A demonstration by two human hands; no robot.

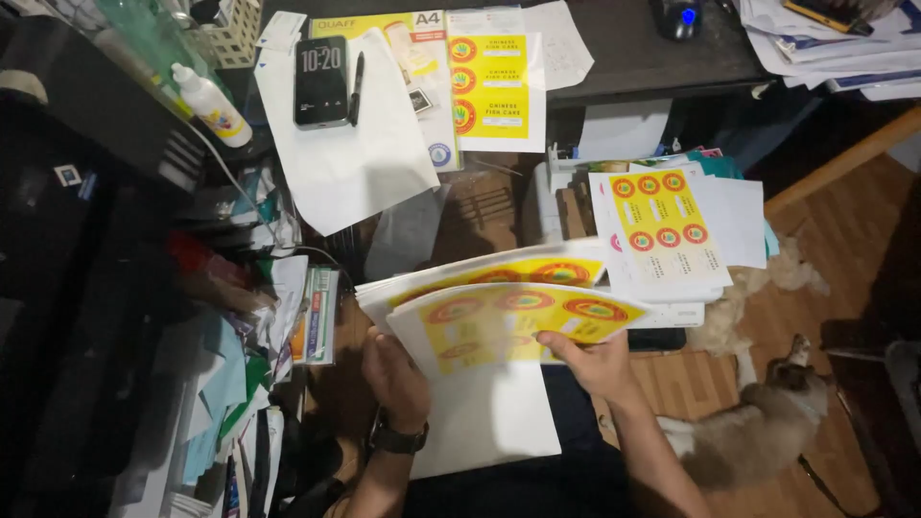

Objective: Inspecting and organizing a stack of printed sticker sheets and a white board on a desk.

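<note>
Holding a thick stack of yellow sticker sheets [499, 307] fanned open above the lap, the person has the left hand [393, 379] under the stack's near-left corner and the right hand [595, 360] at its near-right edge. The left grip looks closed on the lower sheets, though most of its fingers are hidden beneath the paper; the right grip is pinched shut on the top sheets, thumb on the printed face, lifting them slightly apart from those below. Judging from how things lie, the sorting seems partway through: another pile of the same sheets [662, 230] already rests just beyond the right hand, up and to its right, while a good many sheets remain in hand. A blank white sheet [489, 417] lies under both hands, towards the body. Both forearms come up from the bottom edge, the left wrist wearing a dark watch [398, 439], the right forearm angled inward from the right. Well beyond the left hand, on the dark table [633, 48], sit a black phone [320, 82] with a pen [356, 86] beside it on white paper, and a small white bottle [211, 104] further left. A dog [758, 432] lies on the wooden floor [844, 249] to the right of the right arm.
</note>
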